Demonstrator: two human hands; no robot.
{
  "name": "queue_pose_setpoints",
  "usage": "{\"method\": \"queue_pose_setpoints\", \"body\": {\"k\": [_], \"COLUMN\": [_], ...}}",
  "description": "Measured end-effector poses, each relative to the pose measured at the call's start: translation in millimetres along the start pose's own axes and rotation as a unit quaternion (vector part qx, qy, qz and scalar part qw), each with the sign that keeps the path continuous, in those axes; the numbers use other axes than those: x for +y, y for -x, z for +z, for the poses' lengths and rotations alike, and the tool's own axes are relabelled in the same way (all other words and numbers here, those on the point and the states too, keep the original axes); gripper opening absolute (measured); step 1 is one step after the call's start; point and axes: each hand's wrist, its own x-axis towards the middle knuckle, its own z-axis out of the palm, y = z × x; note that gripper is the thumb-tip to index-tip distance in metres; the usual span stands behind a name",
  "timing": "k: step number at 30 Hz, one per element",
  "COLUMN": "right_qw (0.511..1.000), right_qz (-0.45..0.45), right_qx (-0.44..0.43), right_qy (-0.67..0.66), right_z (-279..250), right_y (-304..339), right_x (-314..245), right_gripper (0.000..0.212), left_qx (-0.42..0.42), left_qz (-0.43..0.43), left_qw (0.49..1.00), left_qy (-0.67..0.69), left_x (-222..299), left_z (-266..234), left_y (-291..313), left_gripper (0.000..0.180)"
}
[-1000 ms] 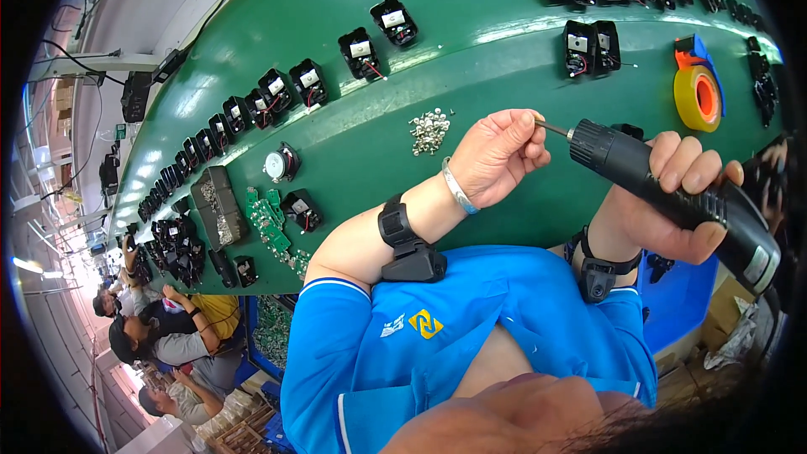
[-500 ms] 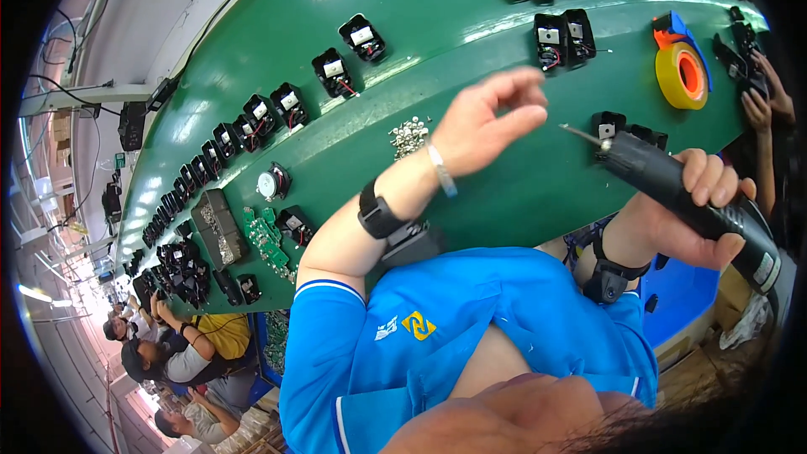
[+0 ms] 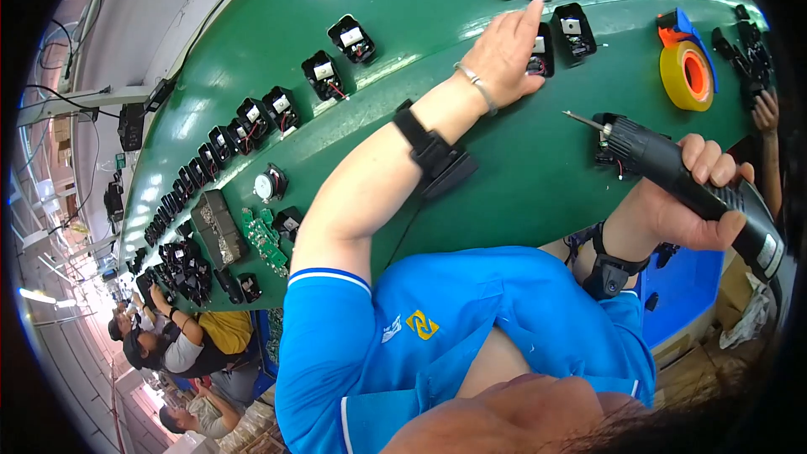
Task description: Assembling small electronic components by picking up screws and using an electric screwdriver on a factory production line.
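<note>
My left hand (image 3: 503,55) is at a black plastic case (image 3: 543,52) with a white part inside. Its fingers are stretched past the far side and the thumb lies at the near side; whether they touch it I cannot tell. Just right of it stands a similar case (image 3: 575,34). In my right hand (image 3: 702,193) is a black electric screwdriver (image 3: 651,155), its bit pointing left above the table. Another black case (image 3: 603,151) is partly hidden behind the tool.
A tape dispenser (image 3: 688,71) with yellow tape stands at the right, near a co-worker's hand (image 3: 766,111). Rows of black cases (image 3: 244,122) line the green table (image 3: 504,176). Left are a round speaker (image 3: 270,183), green circuit boards (image 3: 265,240) and a dark screw tray (image 3: 217,227).
My left hand has moved away from me, up to the case, and its forearm now covers where the pile of screws lay. My right hand keeps the screwdriver, shifted slightly.
</note>
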Motion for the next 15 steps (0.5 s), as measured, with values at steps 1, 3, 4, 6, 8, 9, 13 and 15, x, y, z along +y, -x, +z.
{"method": "queue_pose_setpoints", "body": {"k": [1,3,4,6,8,9,13,15], "right_qw": [1.0,0.999,0.998,0.998,0.995,0.993,0.991,0.991], "right_qz": [0.006,0.03,0.047,0.06,0.088,0.108,0.127,0.126], "right_qx": [-0.014,0.011,0.038,-0.026,-0.046,-0.037,-0.042,-0.041], "right_qy": [0.008,0.008,0.012,0.002,0.006,-0.006,0.007,0.021], "right_z": [0,12,15,7,9,11,16,15], "right_y": [1,8,10,14,19,23,32,31], "right_x": [5,18,25,37,50,57,74,71], "right_gripper": [0.045,0.042,0.039,0.041,0.04,0.04,0.039,0.039], "left_qx": [-0.011,-0.036,-0.036,-0.022,-0.022,-0.012,0.019,0.027], "left_qz": [-0.01,-0.018,-0.025,0.029,0.009,0.0,-0.03,-0.033], "left_qw": [1.0,0.999,0.999,0.999,1.0,1.0,0.999,0.999], "left_qy": [0.0,0.003,0.002,-0.019,0.0,0.008,0.014,0.032], "left_x": [3,8,7,8,13,15,15,14], "left_z": [-7,-25,-30,-36,-41,-43,-40,-35], "left_y": [8,27,39,59,74,80,96,95], "left_gripper": [0.084,0.082,0.082,0.083,0.082,0.082,0.084,0.087]}}
